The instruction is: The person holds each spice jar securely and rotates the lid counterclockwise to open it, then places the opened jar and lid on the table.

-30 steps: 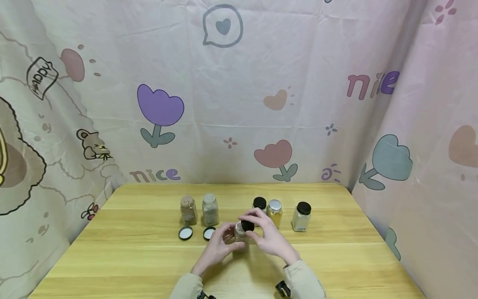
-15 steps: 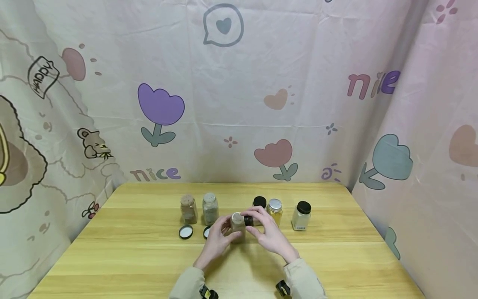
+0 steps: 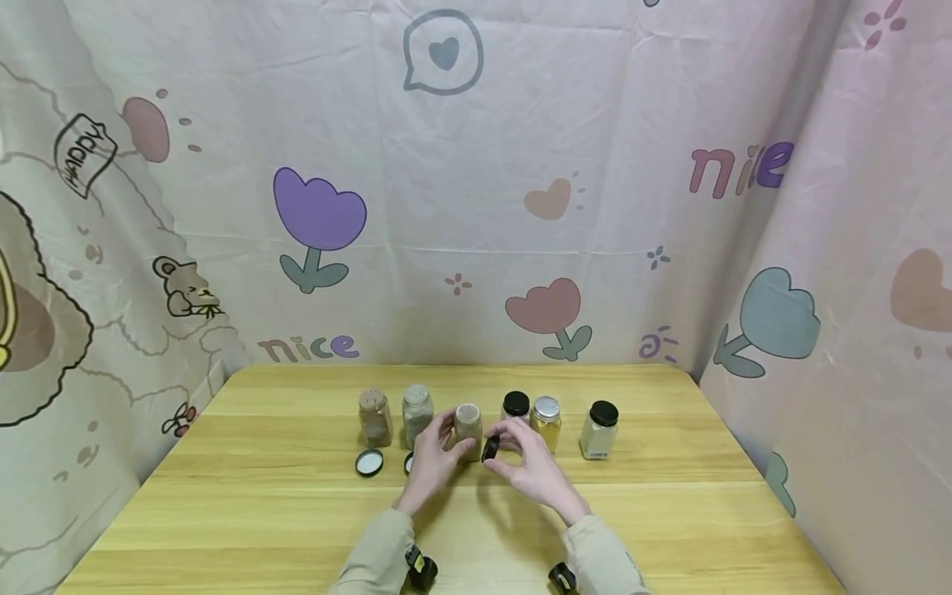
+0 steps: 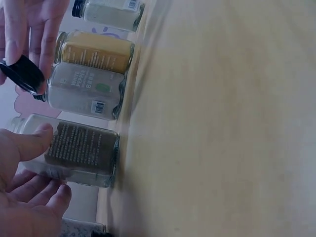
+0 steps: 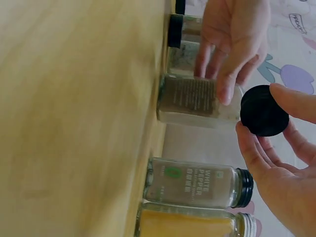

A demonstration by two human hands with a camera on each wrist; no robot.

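Note:
My left hand [image 3: 431, 467] holds a lidless glass spice jar [image 3: 468, 420] upright at the middle of the table, thumb on one side and fingers on the other. In the left wrist view, brownish-grey powder [image 4: 79, 145] shows behind the white print on the jar. Just right of it, my right hand [image 3: 537, 469] pinches a round black lid [image 3: 491, 448] between thumb and fingers. The lid is turned on its edge, apart from the jar, as the right wrist view shows with the lid [image 5: 264, 111] in front of the jar's neck.
Left of the hands stand two uncapped jars, one brown [image 3: 376, 423] and one grey [image 3: 418, 417], with a black lid [image 3: 368, 463] before them and another [image 3: 408, 464] partly hidden. To the right are a white pepper jar [image 5: 195, 182], a yellow one [image 3: 546, 426] and a pale one [image 3: 599, 434].
My left hand has carried the jar back and slightly left, away from the lid. My right hand has tipped the lid from beside the jar's top onto its edge.

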